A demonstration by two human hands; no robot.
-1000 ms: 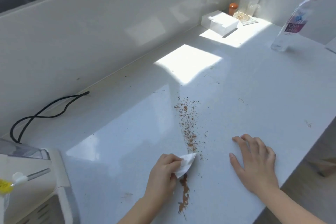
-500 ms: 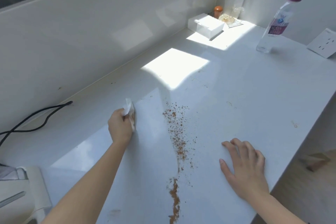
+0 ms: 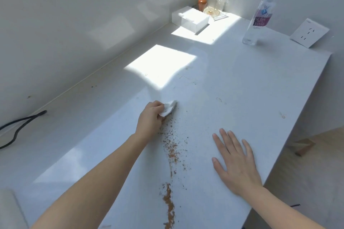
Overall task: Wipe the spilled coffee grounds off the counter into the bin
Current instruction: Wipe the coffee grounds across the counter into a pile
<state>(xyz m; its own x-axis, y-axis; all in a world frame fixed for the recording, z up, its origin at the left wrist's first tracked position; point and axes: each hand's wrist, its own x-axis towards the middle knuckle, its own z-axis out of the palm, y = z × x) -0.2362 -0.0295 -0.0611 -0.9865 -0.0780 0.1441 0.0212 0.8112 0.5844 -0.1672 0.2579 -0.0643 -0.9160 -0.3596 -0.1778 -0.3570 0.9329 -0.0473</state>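
Brown coffee grounds [image 3: 172,152] lie in a thin trail down the white counter [image 3: 232,83], denser near the front edge. My left hand [image 3: 150,119] is stretched forward and grips a crumpled white tissue [image 3: 169,108], pressed on the counter at the trail's far end. To the right of the trail, my right hand [image 3: 235,161] rests flat on the counter with fingers spread and nothing in it. No bin is in view.
A soda water bottle [image 3: 260,16] and a white socket plate [image 3: 309,32] stand at the far right. A white box [image 3: 189,18], an orange-capped jar [image 3: 202,3] and a glass dish [image 3: 212,11] sit in the back corner. A black cable [image 3: 20,126] loops at left.
My left hand with the tissue has swung right from the bare counter to the far end of the grounds trail. The right hand has stayed flat in place.
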